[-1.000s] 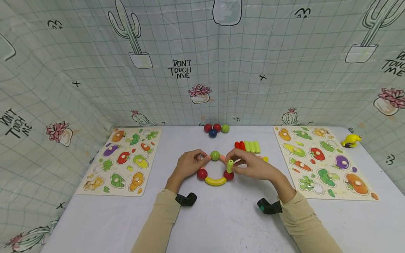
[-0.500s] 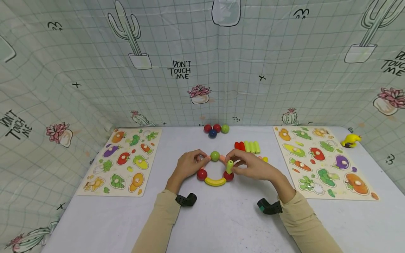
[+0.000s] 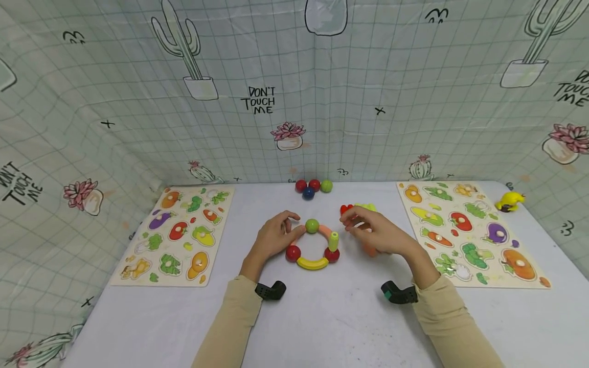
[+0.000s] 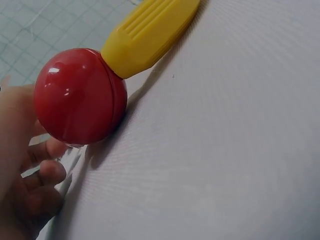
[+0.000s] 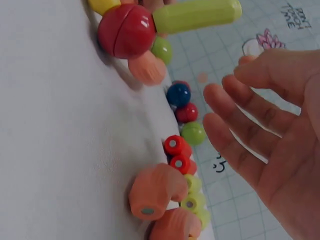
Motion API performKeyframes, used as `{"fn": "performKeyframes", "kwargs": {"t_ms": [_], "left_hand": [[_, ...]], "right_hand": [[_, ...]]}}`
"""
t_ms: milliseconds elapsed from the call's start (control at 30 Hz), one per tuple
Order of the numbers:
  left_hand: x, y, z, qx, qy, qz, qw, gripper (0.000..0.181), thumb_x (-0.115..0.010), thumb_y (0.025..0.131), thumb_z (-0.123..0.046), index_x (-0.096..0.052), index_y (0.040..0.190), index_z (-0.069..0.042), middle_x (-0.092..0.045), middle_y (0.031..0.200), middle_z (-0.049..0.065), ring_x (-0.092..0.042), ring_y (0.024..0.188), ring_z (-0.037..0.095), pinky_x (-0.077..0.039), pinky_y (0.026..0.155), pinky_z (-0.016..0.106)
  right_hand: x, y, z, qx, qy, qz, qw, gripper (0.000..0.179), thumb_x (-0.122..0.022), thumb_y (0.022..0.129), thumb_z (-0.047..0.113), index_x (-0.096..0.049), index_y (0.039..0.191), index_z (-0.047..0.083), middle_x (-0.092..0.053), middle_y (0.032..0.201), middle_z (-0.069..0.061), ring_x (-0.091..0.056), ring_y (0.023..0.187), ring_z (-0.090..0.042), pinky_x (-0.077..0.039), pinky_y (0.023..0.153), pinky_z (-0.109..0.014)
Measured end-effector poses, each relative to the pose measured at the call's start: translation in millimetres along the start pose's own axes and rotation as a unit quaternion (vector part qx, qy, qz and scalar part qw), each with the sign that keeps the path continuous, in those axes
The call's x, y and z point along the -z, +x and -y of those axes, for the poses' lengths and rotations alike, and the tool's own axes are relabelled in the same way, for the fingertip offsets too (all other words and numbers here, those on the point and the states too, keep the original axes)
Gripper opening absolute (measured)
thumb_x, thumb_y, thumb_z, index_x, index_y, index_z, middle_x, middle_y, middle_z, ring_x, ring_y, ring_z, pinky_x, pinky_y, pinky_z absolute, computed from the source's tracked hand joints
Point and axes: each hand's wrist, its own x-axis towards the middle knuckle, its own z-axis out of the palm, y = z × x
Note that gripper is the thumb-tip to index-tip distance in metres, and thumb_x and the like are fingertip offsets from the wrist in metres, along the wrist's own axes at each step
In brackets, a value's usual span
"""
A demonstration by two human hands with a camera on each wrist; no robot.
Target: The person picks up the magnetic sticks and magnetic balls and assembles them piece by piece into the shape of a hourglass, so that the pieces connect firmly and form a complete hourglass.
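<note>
A ring of magnetic building pieces lies on the table. It joins a green ball (image 3: 312, 226), a red ball (image 3: 293, 254), a yellow curved stick (image 4: 150, 35), a second red ball (image 5: 127, 31) and salmon curved sticks (image 3: 325, 231). A light-green stick (image 5: 200, 16) stands up from the right red ball. My left hand (image 3: 275, 236) stays at the ring's left side, fingers loosely bent, thumb tip right by the left salmon stick. My right hand (image 3: 379, 232) hovers right of the ring with spread, relaxed fingers and nothing in them, above loose salmon curved sticks (image 5: 152, 192).
Behind the right hand lie red sticks (image 5: 176, 145) and light-green sticks (image 5: 191, 202). Several balls (image 3: 308, 193) sit at the back edge. Vegetable puzzle boards flank the work, one left (image 3: 193, 260) and one right (image 3: 499, 237). A yellow toy (image 3: 510, 201) stands far right.
My right hand has let go of the light-green stick and moved right, leaving it upright on the red ball. My left index finger has lifted slightly from the ring.
</note>
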Motion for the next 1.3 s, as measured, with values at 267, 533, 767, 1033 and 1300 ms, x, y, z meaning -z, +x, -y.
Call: {"fn": "performKeyframes", "kwargs": {"t_ms": [267, 533, 767, 1033, 1300], "left_hand": [[0.9, 2.5, -13.3, -0.072, -0.008, 0.018, 0.9972, 0.033, -0.066, 0.088, -0.034, -0.061, 0.115, -0.016, -0.059, 0.108, 0.004, -0.053, 0.097, 0.018, -0.046, 0.083, 0.032], [5.7, 12.3, -39.8, -0.105, 0.026, 0.12, 0.9868, 0.039, -0.063, 0.09, -0.033, -0.057, 0.126, -0.017, -0.055, 0.129, -0.001, -0.05, 0.12, 0.019, -0.04, 0.104, 0.041], [4.5, 26.6, -56.4, -0.156, 0.053, 0.238, 0.9573, 0.023, -0.06, 0.093, -0.022, -0.064, 0.116, -0.021, -0.059, 0.121, -0.006, -0.053, 0.113, 0.011, -0.041, 0.103, 0.034], [-2.0, 30.8, -55.9, -0.174, 0.077, 0.242, 0.9515, 0.019, -0.06, 0.093, -0.024, -0.068, 0.109, -0.019, -0.065, 0.109, -0.007, -0.056, 0.1, 0.008, -0.044, 0.097, 0.027], [0.7, 27.0, -47.5, -0.155, 0.103, 0.19, 0.9639, 0.02, -0.063, 0.091, -0.024, -0.067, 0.11, -0.017, -0.065, 0.103, -0.005, -0.053, 0.091, 0.011, -0.045, 0.087, 0.028]], "right_hand": [[8, -0.2, -18, -0.03, -0.032, -0.062, 0.9971, 0.021, -0.049, 0.097, 0.011, -0.056, 0.115, 0.005, -0.062, 0.111, -0.013, -0.06, 0.103, -0.026, -0.047, 0.089, -0.042], [15, -3.1, -24, -0.064, -0.038, -0.083, 0.9938, 0.022, -0.05, 0.097, 0.016, -0.055, 0.116, 0.005, -0.061, 0.113, -0.014, -0.059, 0.104, -0.028, -0.047, 0.091, -0.046], [18, -4.5, -28, -0.067, -0.028, -0.079, 0.9942, 0.022, -0.049, 0.098, 0.015, -0.056, 0.116, 0.004, -0.062, 0.113, -0.014, -0.059, 0.105, -0.029, -0.047, 0.09, -0.046], [15, -4.2, -27, -0.068, -0.029, -0.071, 0.9947, 0.022, -0.05, 0.098, 0.017, -0.057, 0.116, 0.006, -0.062, 0.113, -0.013, -0.06, 0.104, -0.027, -0.048, 0.089, -0.044], [19, -8.1, -15, -0.079, -0.031, -0.07, 0.9939, 0.023, -0.049, 0.098, 0.015, -0.056, 0.117, 0.003, -0.063, 0.113, -0.015, -0.06, 0.104, -0.028, -0.047, 0.088, -0.041]]}}
